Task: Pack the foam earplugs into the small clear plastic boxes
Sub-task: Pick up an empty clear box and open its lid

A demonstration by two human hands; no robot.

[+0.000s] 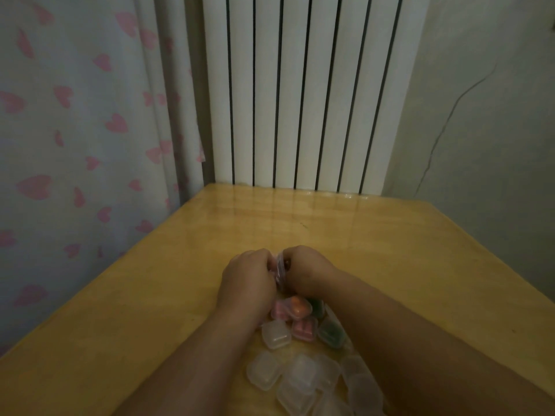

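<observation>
My left hand (pixel 249 276) and my right hand (pixel 303 273) meet over the middle of the wooden table (pixel 150 295), both with fingers curled round a small clear plastic box (pixel 281 267) held edge-up between them; its contents are hidden. Just below the hands lie boxes with coloured earplugs inside: an orange one (pixel 298 307), a pink one (pixel 304 328), another pink one (pixel 279 310) and a green one (pixel 330 333). Nearer me lies a heap of several empty clear boxes (pixel 303 376) between my forearms.
A white ribbed radiator (pixel 300 91) stands behind the table's far edge. A curtain with pink hearts (pixel 75 130) hangs at the left, a grey wall (pixel 480 115) at the right. Bare tabletop lies beyond and to both sides of my hands.
</observation>
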